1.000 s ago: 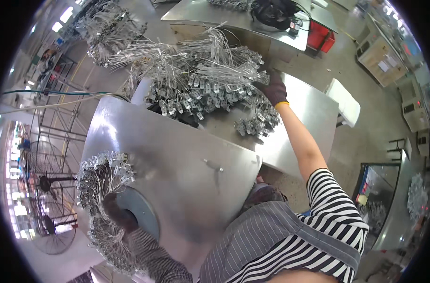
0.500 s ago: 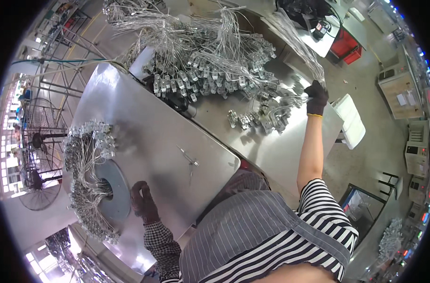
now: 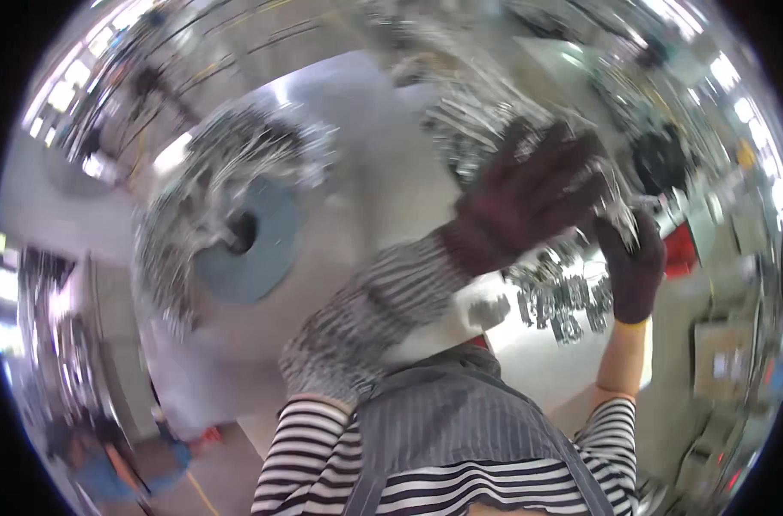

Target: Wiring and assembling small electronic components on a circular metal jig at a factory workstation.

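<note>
Left hand point(image 3: 538, 193) has swung over beside the wire bundle point(image 3: 618, 217), fingers loosely extended, contact blurred; right hand point(image 3: 637, 268) curls round it. Metal connectors point(image 3: 565, 303) cluster below, against bright tabletop point(image 3: 538, 363); blue-grey disc point(image 3: 275, 232) well left.

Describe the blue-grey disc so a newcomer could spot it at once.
Start with the metal table left of centre. On it, silvery wired parts curve along the left and upper edges of a blue-grey disc. Its smooth round face and dark hole set it apart from those tangled neighbours.
</note>
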Motion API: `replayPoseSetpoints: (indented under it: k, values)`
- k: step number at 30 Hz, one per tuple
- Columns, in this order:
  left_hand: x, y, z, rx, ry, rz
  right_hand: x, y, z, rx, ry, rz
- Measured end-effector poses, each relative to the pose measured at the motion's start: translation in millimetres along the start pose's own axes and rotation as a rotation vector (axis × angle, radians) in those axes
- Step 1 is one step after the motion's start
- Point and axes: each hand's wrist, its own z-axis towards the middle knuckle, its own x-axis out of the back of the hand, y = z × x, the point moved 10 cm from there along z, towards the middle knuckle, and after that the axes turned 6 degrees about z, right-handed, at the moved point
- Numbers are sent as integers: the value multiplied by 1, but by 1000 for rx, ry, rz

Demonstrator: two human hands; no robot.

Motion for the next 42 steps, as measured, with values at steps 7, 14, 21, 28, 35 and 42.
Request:
replayPoseSetpoints:
  k: [7, 14, 21, 28, 35, 42]
  values:
    - [227, -246, -283, 638, -205, -41, -165, -361, -138, 132, -471, 460]
    - [300, -387, -596, 934, -424, -106, -395, -595, -236, 407, -892, 388]
    - [270, -452, -756, 1345, 4, -1587, -570, -684, -254, 413, -1047, 160]
    - [359, -472, -719, 1172, -354, -894, -798, -576, -303, 594, -1257, -196]
    - [433, -343, -756, 814, -715, -811, -706, -605, -297, 361, -963, -128]
    - [404, -278, -729, 567, -858, -91, -528, -593, -417, 528, -971, 348]
